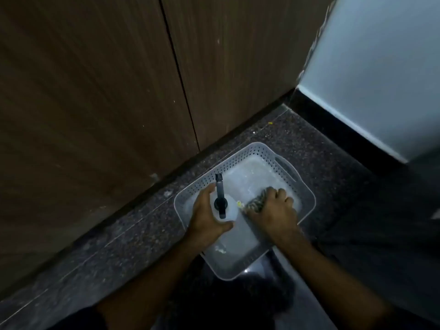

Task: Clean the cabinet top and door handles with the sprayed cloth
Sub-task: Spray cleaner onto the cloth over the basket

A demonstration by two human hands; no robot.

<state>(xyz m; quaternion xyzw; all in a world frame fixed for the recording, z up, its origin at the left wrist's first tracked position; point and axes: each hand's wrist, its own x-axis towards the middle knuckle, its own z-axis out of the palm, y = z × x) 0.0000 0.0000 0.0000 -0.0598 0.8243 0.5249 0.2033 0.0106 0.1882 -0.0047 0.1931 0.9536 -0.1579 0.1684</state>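
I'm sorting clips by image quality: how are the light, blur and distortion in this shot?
Head view: dim overall, the floor near the bottom edge nearly black; soft motion blur on the left hand, spray bottle and right hand with its cloth; wide-angle bending of the cabinet doors; the pale basket and wall are brightest, with no harsh glare.

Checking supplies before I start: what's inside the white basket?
Inside the basket: a spray bottle gripped by the left hand, and a cloth under the right hand, mostly hidden.
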